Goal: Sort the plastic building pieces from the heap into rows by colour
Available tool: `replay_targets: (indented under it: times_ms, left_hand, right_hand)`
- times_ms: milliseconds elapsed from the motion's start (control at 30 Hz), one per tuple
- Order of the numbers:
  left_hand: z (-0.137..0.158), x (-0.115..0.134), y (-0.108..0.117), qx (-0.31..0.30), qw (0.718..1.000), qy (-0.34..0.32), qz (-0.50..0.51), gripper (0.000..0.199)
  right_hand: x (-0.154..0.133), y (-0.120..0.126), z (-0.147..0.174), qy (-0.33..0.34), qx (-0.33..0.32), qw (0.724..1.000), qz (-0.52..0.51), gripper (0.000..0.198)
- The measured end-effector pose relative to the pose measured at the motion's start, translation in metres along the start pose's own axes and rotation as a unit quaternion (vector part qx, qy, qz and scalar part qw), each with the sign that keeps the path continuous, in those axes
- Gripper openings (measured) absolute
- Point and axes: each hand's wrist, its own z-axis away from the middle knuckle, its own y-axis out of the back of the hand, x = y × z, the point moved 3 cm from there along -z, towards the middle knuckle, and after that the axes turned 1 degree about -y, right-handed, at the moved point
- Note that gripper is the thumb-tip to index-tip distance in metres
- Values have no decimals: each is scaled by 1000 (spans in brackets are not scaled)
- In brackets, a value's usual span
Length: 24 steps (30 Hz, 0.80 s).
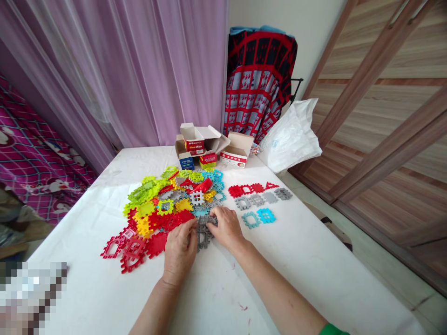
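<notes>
Dark grey interlocking building tiles (203, 238) with notched edges lie between my two hands at the front of the pile. My left hand (180, 251) is closed at their left side, its thumb and fingertips pressed together at the edge. From the right, my right hand (226, 227) has thumb and fingers closed on the same grey tiles. To the left and behind spreads a heap of red tiles (158, 244), yellow tiles (144, 226) and lime-green tiles (145, 190). A light grey window tile (197, 197) stands out in the heap.
Right of the heap lie a row of red tiles (246, 189), a row of grey tiles (257, 200) and two blue tiles (266, 215). Open cardboard boxes (237, 150) stand at the back of the white table (296, 260). A white plastic bag (291, 135) is beyond the right edge.
</notes>
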Motion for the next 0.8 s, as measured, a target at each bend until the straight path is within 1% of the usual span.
replay_targets:
  times_ms: [33, 100, 200, 267, 300, 367, 467, 533, 600, 667, 733, 800]
  left_hand:
    - [0, 0, 1, 4, 1000, 13, 11, 26]
    - [0, 1, 4, 14, 998, 38, 39, 28]
    - [1, 6, 6, 6, 990, 88, 110, 32]
    - [2, 10, 4, -30, 970, 145, 195, 36]
    - [3, 13, 2, -56, 952, 180, 243, 39]
    - [5, 18, -4, -111, 903, 251, 329, 47]
    - [8, 24, -11, -163, 829, 338, 416, 53]
    - [9, 28, -13, -183, 787, 368, 461, 51]
    - [10, 31, -14, -200, 754, 383, 495, 49]
    - [11, 33, -14, -204, 736, 392, 512, 48]
    - [11, 34, -14, -197, 733, 399, 514, 48]
    - [12, 34, -15, -187, 737, 404, 509, 47]
  right_hand:
    - [-1, 2, 3, 25, 18, 999, -18, 14]
    - [-3, 9, 10, 84, 66, 993, -55, 17]
    - [-4, 25, 24, 172, 133, 971, -95, 25]
    - [-4, 35, 33, 205, 151, 962, -102, 27]
    - [-4, 40, 36, 209, 154, 960, -102, 28]
    - [-2, 46, 42, 203, 152, 962, -102, 29]
    - [1, 49, 48, 194, 138, 965, -111, 30]
    - [3, 48, 52, 193, 134, 965, -113, 31]
    - [6, 46, 54, 182, 141, 967, -108, 32]
    - [10, 45, 55, 150, 156, 971, -103, 31]
    - [14, 47, 58, 101, 178, 973, -106, 31]
    - [18, 51, 62, 64, 190, 972, -119, 30]
